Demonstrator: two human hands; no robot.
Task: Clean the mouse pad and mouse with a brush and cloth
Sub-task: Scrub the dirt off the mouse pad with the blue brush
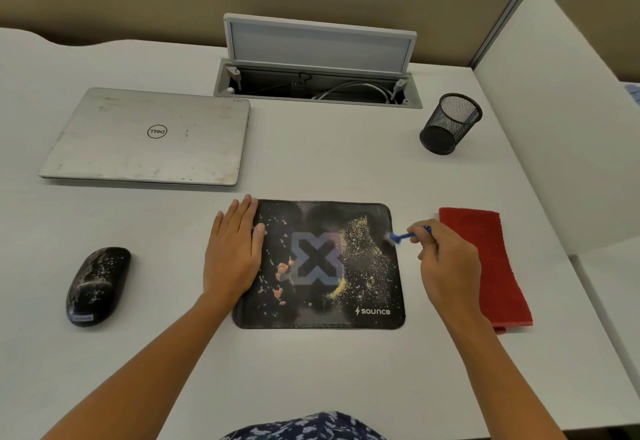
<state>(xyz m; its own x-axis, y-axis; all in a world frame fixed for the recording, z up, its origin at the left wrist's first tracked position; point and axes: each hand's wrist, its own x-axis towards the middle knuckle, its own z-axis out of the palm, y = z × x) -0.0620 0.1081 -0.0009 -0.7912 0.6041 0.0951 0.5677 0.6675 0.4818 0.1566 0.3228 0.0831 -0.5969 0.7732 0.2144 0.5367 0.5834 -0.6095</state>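
Blue brush (401, 235) x1 pinched, right hand (446, 263) — left hand (233, 256) flat on pad (322, 315) x1; mouse (98, 285) x1, cloth (491, 259) x1.

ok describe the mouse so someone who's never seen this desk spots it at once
On the white desk, find the closed silver laptop at the left. Nearer the person than it, left of the mouse pad, lies the mouse: a small rounded glossy black shape speckled with pale flecks.

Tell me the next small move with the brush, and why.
Probably draw the brush through the yellow crumbs beside it: the right hand holds it at the right edge of the mouse pad, and the left hand presses the left edge.
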